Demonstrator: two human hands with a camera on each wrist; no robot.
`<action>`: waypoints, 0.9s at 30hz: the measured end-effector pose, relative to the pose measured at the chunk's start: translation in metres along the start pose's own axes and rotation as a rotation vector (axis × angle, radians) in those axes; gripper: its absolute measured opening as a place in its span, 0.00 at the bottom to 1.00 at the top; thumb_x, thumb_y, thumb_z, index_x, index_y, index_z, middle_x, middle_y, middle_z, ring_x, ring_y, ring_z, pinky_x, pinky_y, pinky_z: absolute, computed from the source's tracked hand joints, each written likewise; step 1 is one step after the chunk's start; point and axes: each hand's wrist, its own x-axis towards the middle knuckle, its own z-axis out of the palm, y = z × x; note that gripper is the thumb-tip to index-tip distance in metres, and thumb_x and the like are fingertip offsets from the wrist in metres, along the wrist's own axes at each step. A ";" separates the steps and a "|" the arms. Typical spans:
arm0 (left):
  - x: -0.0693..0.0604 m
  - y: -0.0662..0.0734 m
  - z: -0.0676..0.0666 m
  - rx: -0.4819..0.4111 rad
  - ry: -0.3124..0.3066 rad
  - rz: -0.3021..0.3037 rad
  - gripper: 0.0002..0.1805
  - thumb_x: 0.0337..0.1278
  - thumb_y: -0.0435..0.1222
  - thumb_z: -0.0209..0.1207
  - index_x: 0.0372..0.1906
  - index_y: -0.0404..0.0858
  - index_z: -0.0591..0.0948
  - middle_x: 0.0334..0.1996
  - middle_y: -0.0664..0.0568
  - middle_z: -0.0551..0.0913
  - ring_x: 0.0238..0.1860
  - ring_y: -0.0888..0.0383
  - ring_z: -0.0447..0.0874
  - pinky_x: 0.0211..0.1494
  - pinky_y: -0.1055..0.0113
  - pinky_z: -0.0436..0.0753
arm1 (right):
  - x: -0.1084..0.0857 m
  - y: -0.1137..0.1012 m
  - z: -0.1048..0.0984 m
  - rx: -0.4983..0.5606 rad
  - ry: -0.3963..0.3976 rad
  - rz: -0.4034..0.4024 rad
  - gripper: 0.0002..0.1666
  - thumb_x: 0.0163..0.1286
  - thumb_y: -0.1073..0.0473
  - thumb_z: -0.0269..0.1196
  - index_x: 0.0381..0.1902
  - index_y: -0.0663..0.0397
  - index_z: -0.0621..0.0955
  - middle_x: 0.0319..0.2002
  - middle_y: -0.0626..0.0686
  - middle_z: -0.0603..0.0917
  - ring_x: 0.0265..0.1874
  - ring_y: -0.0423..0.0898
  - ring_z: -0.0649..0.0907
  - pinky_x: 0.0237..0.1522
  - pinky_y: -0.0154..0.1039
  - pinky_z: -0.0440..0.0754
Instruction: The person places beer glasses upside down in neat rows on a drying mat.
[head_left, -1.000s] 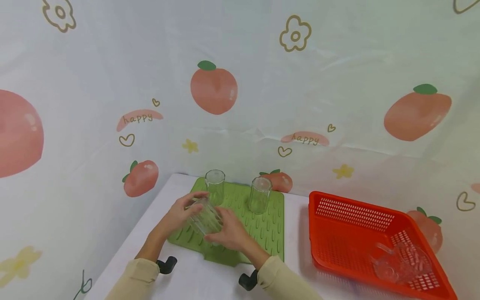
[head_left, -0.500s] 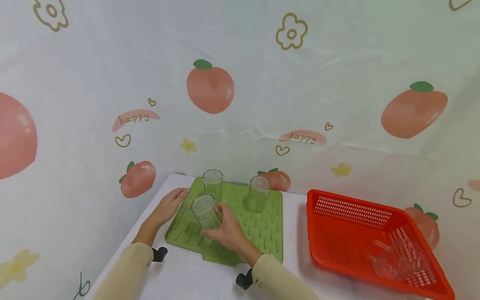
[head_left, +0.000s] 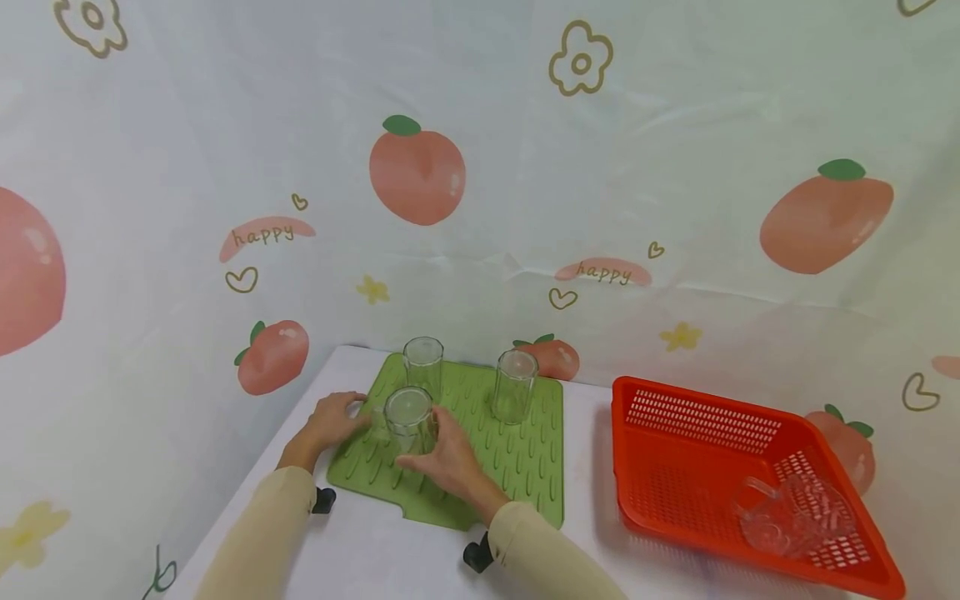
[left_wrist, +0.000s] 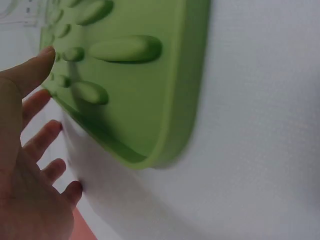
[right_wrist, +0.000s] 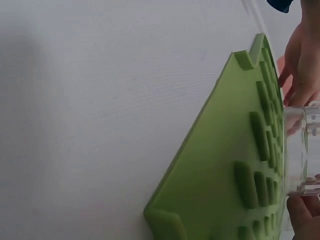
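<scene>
My right hand (head_left: 453, 458) holds a clear glass mug (head_left: 408, 417) by its right side, thumb in front and fingers behind. In the right wrist view the glass mug (right_wrist: 296, 155) meets the green ridged mat (right_wrist: 215, 145) with one end. Its handle points left, toward my left hand (head_left: 335, 419). That hand lies at the mat's left edge with fingers spread and holds nothing; in the left wrist view its thumb (left_wrist: 35, 70) is over the mat's border. Two more clear glasses, a left one (head_left: 424, 362) and a right one (head_left: 516, 387), stand at the back of the mat.
To the right sits a red perforated basket (head_left: 697, 529) with clear glassware (head_left: 795, 517) lying in its right part. A white table (head_left: 360, 550) runs under everything. Behind it hangs a white fruit-print sheet (head_left: 495, 83).
The mug was tilted between both hands and now stands nearly upright on the mat in my right hand. My left hand let go of it and moved left to the mat's edge.
</scene>
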 end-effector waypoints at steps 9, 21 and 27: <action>-0.003 -0.002 0.002 0.041 -0.030 -0.018 0.35 0.64 0.48 0.63 0.71 0.37 0.73 0.75 0.30 0.64 0.74 0.23 0.57 0.68 0.24 0.64 | 0.009 0.001 0.008 -0.014 0.003 -0.003 0.53 0.54 0.44 0.80 0.72 0.47 0.66 0.65 0.48 0.79 0.65 0.47 0.80 0.65 0.48 0.80; -0.001 -0.006 0.003 0.031 -0.049 -0.032 0.36 0.63 0.48 0.64 0.73 0.39 0.71 0.77 0.32 0.62 0.75 0.22 0.56 0.67 0.21 0.62 | 0.015 0.002 0.013 -0.020 -0.012 0.003 0.53 0.55 0.48 0.80 0.73 0.49 0.66 0.66 0.49 0.79 0.66 0.48 0.79 0.67 0.50 0.79; 0.000 -0.008 0.005 0.029 -0.052 -0.036 0.36 0.63 0.48 0.64 0.73 0.40 0.71 0.76 0.31 0.62 0.74 0.23 0.57 0.67 0.22 0.63 | 0.016 0.005 0.012 -0.031 -0.032 0.008 0.54 0.56 0.48 0.79 0.74 0.51 0.64 0.67 0.52 0.77 0.69 0.51 0.77 0.68 0.52 0.78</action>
